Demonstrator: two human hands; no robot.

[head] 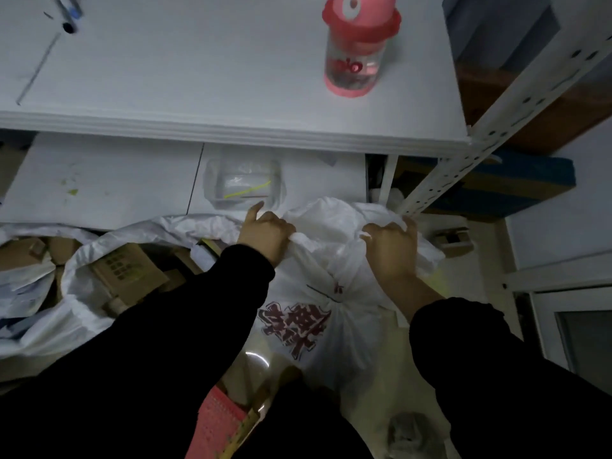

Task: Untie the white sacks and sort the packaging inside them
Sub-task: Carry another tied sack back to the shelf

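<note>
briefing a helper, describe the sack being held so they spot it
Below the white shelf with the pink bottle lie two sacks. Take the right sack, held by left hand and right hand. It alone bears red print; the open sack shows cardboard.

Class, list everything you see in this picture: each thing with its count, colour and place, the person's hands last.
printed sack: one, white with red print, centre
open sack: one, white, left, cardboard boxes inside
bottle: one, pink and clear, on the upper shelf
clear tub: one, transparent, lower shelf
rack post: one, white, right
left hand: one, black sleeve, gripping printed sack's top
right hand: one, black sleeve, gripping the same top
</note>
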